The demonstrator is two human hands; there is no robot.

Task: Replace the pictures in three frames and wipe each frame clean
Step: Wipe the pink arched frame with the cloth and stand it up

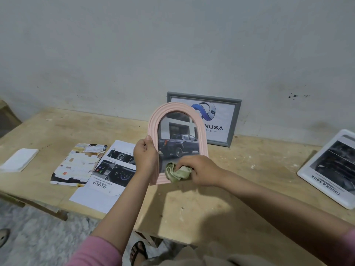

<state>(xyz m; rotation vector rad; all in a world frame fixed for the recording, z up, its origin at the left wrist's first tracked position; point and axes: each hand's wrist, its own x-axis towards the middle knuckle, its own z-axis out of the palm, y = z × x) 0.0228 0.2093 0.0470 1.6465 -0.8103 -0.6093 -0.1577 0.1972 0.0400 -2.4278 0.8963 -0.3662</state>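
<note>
the pink arched frame [177, 143] is held upright above the wooden table [201, 204], in front of the grey frame [204, 119] that leans on the wall. the left hand [145, 155] is clamped on the pink arched frame's left rail, thumb on the front. the right hand [199, 170] is closed around a bunched green cloth [177, 172] and presses it on the lower right of the pink arched frame's glass, over the truck picture [177, 145] inside. the two hands are apart, one on each side of the frame.

this looks like the wiping step for this frame. to do it well, keep the left grip firm on the rail so the frame does not twist under the cloth's push, and keep that thumb off the glass. work the cloth in overlapping strokes from the arch down, then run it along the ribbed rail, where dust would lodge in the grooves. i cannot tell from here whether the upper glass is already clean; the glare hides any smears.

left of the pink arched frame, loose printed sheets [107, 169] lie flat on the table. well to its right lies a white frame [330, 169], face up.
</note>
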